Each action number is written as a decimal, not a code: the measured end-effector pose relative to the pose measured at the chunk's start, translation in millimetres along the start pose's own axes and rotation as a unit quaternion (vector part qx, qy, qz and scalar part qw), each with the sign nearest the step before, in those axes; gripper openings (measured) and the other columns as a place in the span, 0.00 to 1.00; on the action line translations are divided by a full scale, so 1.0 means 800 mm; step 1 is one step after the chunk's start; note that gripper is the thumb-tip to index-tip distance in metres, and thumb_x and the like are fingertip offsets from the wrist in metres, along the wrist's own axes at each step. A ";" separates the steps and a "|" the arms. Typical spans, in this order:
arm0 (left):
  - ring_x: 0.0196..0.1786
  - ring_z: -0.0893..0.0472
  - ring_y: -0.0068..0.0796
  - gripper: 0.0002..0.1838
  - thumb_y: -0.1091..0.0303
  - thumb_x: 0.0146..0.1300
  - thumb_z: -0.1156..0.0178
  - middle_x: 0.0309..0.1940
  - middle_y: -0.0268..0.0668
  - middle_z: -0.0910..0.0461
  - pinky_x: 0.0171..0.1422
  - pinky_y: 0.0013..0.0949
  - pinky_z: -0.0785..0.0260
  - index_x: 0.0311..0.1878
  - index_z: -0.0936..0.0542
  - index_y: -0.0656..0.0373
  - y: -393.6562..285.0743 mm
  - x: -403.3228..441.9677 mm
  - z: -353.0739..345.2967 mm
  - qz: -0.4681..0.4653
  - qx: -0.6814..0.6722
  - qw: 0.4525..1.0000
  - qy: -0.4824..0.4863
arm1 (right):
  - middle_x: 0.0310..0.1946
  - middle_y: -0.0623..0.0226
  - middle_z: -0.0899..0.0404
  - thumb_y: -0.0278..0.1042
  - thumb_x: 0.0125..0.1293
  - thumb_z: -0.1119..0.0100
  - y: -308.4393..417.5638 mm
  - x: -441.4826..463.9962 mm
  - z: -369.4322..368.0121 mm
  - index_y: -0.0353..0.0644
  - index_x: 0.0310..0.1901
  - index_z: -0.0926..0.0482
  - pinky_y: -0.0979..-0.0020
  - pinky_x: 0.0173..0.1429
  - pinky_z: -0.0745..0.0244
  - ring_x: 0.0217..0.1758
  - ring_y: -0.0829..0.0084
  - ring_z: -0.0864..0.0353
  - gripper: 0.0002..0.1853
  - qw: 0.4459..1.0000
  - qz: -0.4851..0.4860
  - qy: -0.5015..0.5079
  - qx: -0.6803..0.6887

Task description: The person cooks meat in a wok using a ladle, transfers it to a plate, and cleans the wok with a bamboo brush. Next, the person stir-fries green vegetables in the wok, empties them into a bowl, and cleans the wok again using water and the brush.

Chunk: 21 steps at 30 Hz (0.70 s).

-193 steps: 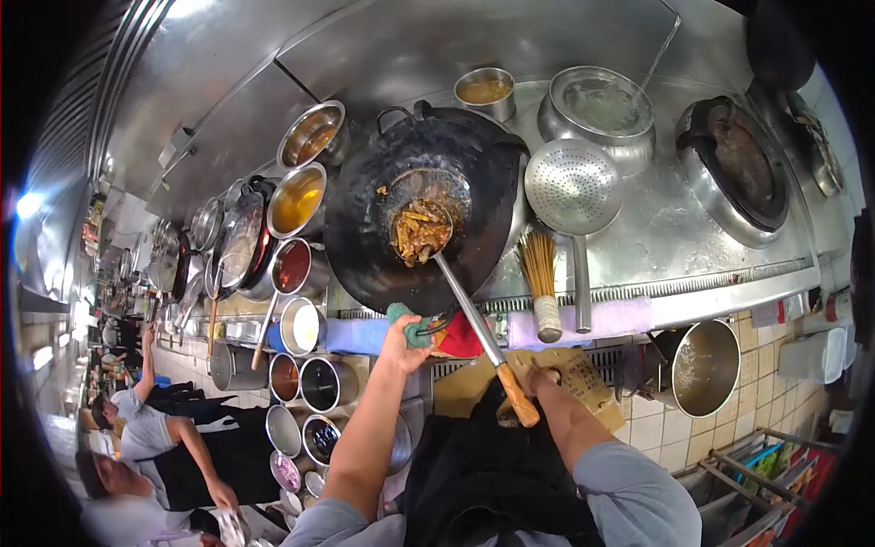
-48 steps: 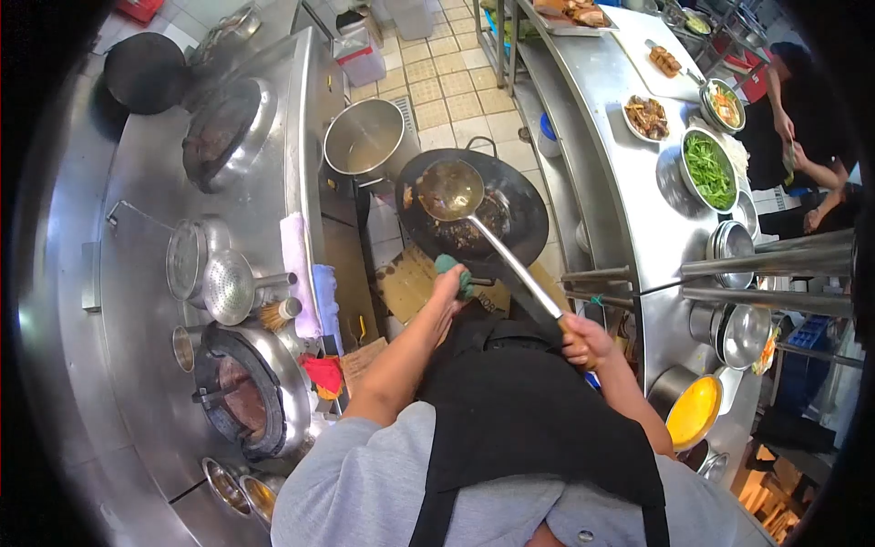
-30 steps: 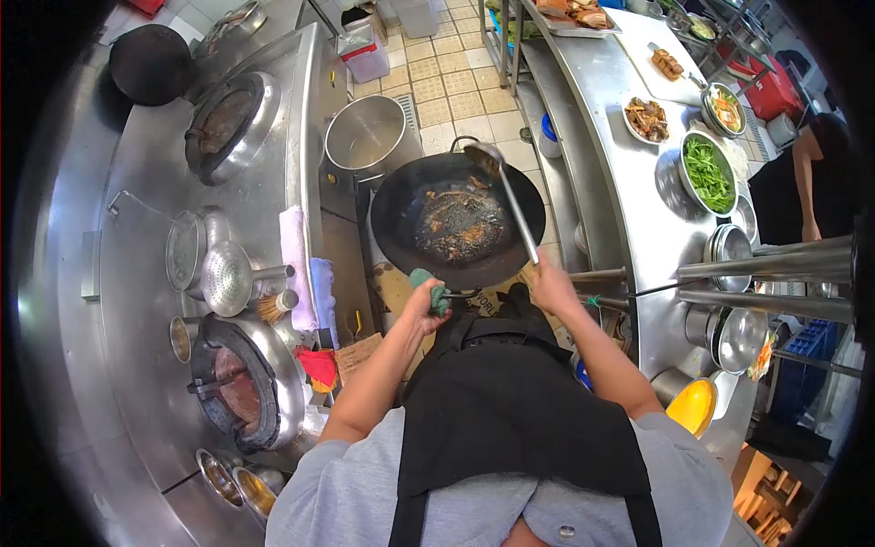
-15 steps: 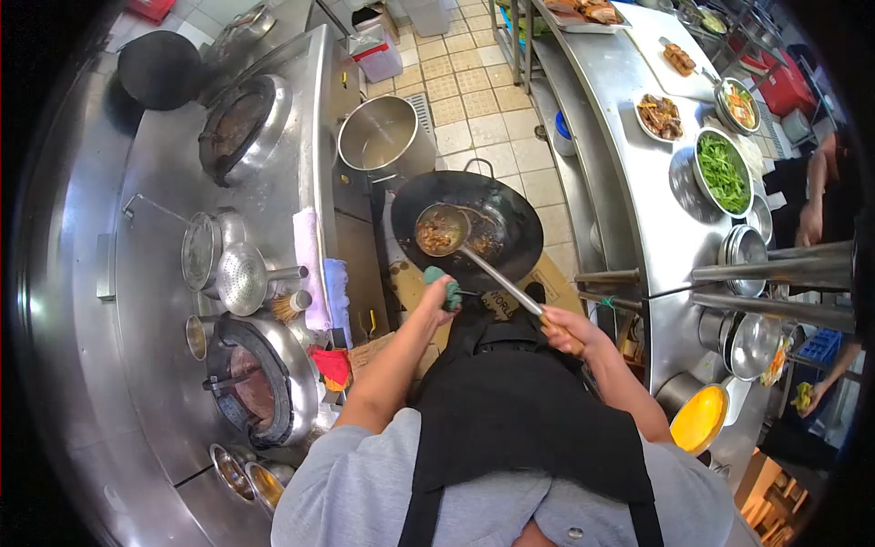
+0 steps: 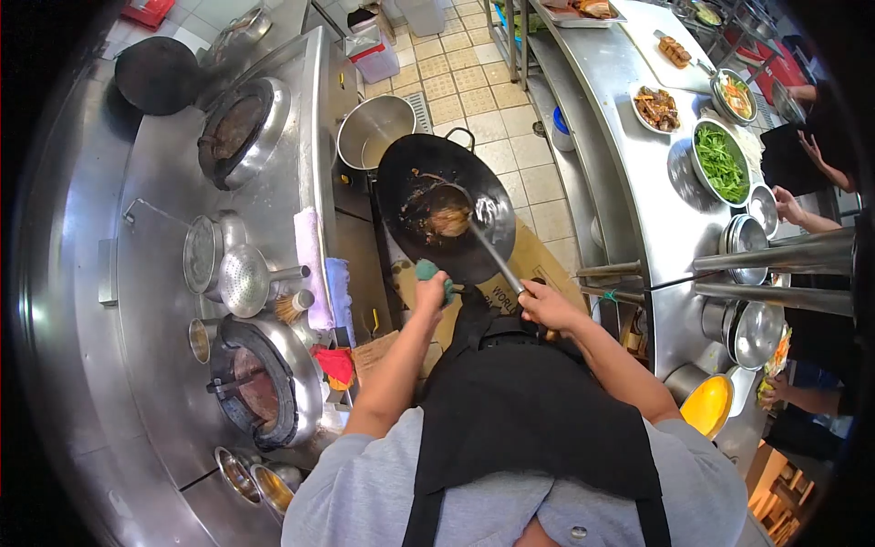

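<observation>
My left hand [image 5: 431, 292] is closed round a green cloth [image 5: 427, 270] at the handle of a black wok [image 5: 483, 251]. The wok hangs in front of me over the floor, tilted. My right hand [image 5: 547, 306] grips the long handle of a metal ladle [image 5: 497, 258]. Its bowl is inside the wok, low over brown sauce and food remains [image 5: 448, 221], and looks blurred. A plate of brown cooked food [image 5: 656, 108] stands on the steel counter to the right.
Left is the steel stove [image 5: 155, 301] with a burner [image 5: 255, 383], a perforated strainer [image 5: 244, 280] and a brush [image 5: 290, 307]. A large pot [image 5: 375, 128] stands beyond the wok. The right counter [image 5: 629, 182] holds a bowl of greens [image 5: 720, 162]; co-workers' hands [image 5: 800, 211] show behind it.
The wok has been raised and tilted, shifting slightly left since half a second ago. The ladle bowl moved within it, and my right hand came closer to the wok. Earlier, the wok was over the stove.
</observation>
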<state>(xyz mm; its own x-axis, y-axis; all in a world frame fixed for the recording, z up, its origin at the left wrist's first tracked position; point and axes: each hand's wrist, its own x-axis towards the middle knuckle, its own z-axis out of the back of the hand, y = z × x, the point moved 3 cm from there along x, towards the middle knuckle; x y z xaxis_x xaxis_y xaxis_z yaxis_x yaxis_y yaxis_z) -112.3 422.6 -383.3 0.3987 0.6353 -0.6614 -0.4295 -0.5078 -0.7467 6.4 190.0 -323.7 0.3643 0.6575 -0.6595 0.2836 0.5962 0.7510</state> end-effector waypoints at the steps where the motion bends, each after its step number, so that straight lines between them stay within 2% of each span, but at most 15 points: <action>1: 0.27 0.25 0.29 0.11 0.70 0.48 0.41 0.27 0.34 0.26 0.31 0.35 0.32 0.36 0.28 0.59 0.030 0.038 0.003 -0.085 0.044 0.994 -0.056 | 0.22 0.73 0.31 0.36 0.69 0.51 -0.007 -0.001 0.005 0.42 0.64 0.37 0.77 0.21 0.36 0.20 0.81 0.31 0.23 0.988 -0.009 0.065 0.137; 2: 0.31 0.24 0.31 0.16 0.69 0.46 0.39 0.31 0.36 0.25 0.35 0.35 0.31 0.40 0.28 0.61 0.015 0.021 -0.007 -0.059 0.046 0.996 -0.054 | 0.21 0.76 0.33 0.36 0.69 0.52 -0.011 -0.002 0.007 0.45 0.64 0.36 0.79 0.18 0.39 0.17 0.83 0.35 0.22 0.953 -0.018 0.132 0.271; 3: 0.31 0.24 0.31 0.16 0.69 0.46 0.39 0.31 0.36 0.25 0.35 0.35 0.31 0.40 0.27 0.61 0.017 0.024 -0.008 -0.057 0.037 0.995 -0.076 | 0.21 0.78 0.38 0.37 0.70 0.52 0.028 -0.048 0.023 0.52 0.66 0.38 0.82 0.15 0.42 0.14 0.86 0.42 0.23 0.919 -0.112 0.142 0.351; 5: 0.28 0.25 0.30 0.16 0.68 0.47 0.39 0.30 0.36 0.25 0.32 0.37 0.31 0.40 0.26 0.61 0.038 0.056 0.006 -0.049 0.032 0.994 -0.098 | 0.22 0.76 0.37 0.39 0.71 0.52 -0.023 -0.059 0.046 0.55 0.68 0.42 0.83 0.13 0.42 0.13 0.86 0.43 0.25 0.819 -0.074 0.276 0.498; 6: 0.28 0.25 0.30 0.16 0.68 0.47 0.39 0.30 0.36 0.25 0.32 0.37 0.31 0.40 0.26 0.61 0.031 0.054 0.014 -0.053 0.033 0.993 -0.100 | 0.22 0.76 0.37 0.39 0.71 0.52 -0.037 -0.067 0.041 0.55 0.68 0.42 0.83 0.13 0.42 0.13 0.86 0.43 0.25 0.818 -0.071 0.280 0.497; 8: 0.24 0.28 0.29 0.07 0.68 0.52 0.42 0.25 0.33 0.29 0.25 0.36 0.33 0.34 0.28 0.54 0.017 0.047 0.017 0.075 -0.019 0.997 -0.028 | 0.23 0.74 0.37 0.39 0.71 0.53 -0.055 -0.078 0.033 0.57 0.70 0.45 0.84 0.14 0.42 0.15 0.87 0.42 0.27 0.767 -0.088 0.316 0.551; 10: 0.22 0.28 0.30 0.08 0.65 0.54 0.41 0.22 0.33 0.30 0.23 0.36 0.33 0.30 0.30 0.53 -0.003 0.035 0.024 0.147 -0.063 0.987 0.008 | 0.25 0.73 0.36 0.39 0.72 0.53 -0.059 -0.051 0.028 0.57 0.68 0.44 0.85 0.15 0.42 0.15 0.87 0.42 0.25 0.781 -0.078 0.303 0.541; 12: 0.21 0.30 0.30 0.08 0.65 0.53 0.42 0.21 0.34 0.31 0.20 0.32 0.35 0.32 0.30 0.54 0.001 0.041 0.036 0.227 -0.137 0.964 0.023 | 0.26 0.70 0.36 0.39 0.72 0.53 -0.041 -0.027 0.023 0.55 0.64 0.39 0.86 0.15 0.42 0.15 0.86 0.42 0.20 0.816 -0.122 0.247 0.508; 14: 0.20 0.30 0.29 0.09 0.63 0.54 0.41 0.21 0.34 0.31 0.20 0.32 0.35 0.33 0.30 0.53 -0.002 0.024 0.044 0.236 -0.122 0.964 0.012 | 0.25 0.72 0.35 0.39 0.71 0.52 -0.026 -0.018 0.026 0.55 0.61 0.37 0.85 0.16 0.40 0.15 0.86 0.41 0.18 0.828 -0.113 0.232 0.498; 17: 0.21 0.29 0.32 0.10 0.63 0.55 0.41 0.21 0.36 0.30 0.20 0.33 0.36 0.35 0.30 0.54 0.006 0.006 0.057 0.228 -0.093 0.969 0.039 | 0.22 0.73 0.34 0.37 0.71 0.55 0.003 -0.007 0.038 0.52 0.62 0.38 0.78 0.18 0.36 0.15 0.82 0.38 0.19 0.971 -0.070 0.046 0.224; 18: 0.21 0.29 0.32 0.10 0.63 0.55 0.41 0.21 0.36 0.30 0.20 0.33 0.36 0.35 0.30 0.54 0.010 0.004 0.060 0.230 -0.094 0.968 0.037 | 0.22 0.73 0.34 0.37 0.71 0.55 0.004 0.000 0.037 0.52 0.62 0.38 0.78 0.18 0.36 0.15 0.82 0.38 0.19 0.971 -0.073 0.048 0.223; 19: 0.20 0.30 0.33 0.10 0.63 0.55 0.41 0.22 0.36 0.30 0.19 0.33 0.36 0.35 0.30 0.55 0.014 0.002 0.062 0.223 -0.084 0.970 0.042 | 0.22 0.71 0.32 0.37 0.71 0.56 0.003 0.011 0.041 0.52 0.66 0.41 0.75 0.19 0.33 0.16 0.80 0.34 0.23 0.997 -0.044 -0.013 0.058; 20: 0.20 0.30 0.33 0.10 0.63 0.55 0.41 0.22 0.36 0.30 0.19 0.34 0.36 0.35 0.30 0.55 0.015 0.002 0.061 0.214 -0.073 0.973 0.048 | 0.21 0.70 0.31 0.37 0.71 0.57 0.000 0.023 0.044 0.51 0.69 0.45 0.73 0.19 0.30 0.18 0.78 0.30 0.26 0.991 -0.012 -0.075 -0.109; 21: 0.20 0.30 0.33 0.10 0.63 0.55 0.41 0.22 0.36 0.30 0.19 0.34 0.36 0.35 0.30 0.55 0.009 -0.003 0.056 0.213 -0.074 0.973 0.050 | 0.22 0.68 0.30 0.36 0.70 0.58 0.006 0.029 0.038 0.48 0.71 0.48 0.70 0.20 0.29 0.19 0.76 0.28 0.28 0.979 0.004 -0.094 -0.182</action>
<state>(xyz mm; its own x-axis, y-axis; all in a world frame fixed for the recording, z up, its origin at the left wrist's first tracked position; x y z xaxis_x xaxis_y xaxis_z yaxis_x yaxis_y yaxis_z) -152.5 443.3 -384.2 0.2901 0.2938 -0.9108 -0.4542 -0.7954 -0.4013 43.2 193.9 -334.6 0.5322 0.5872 -0.6099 -0.0433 0.7383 0.6731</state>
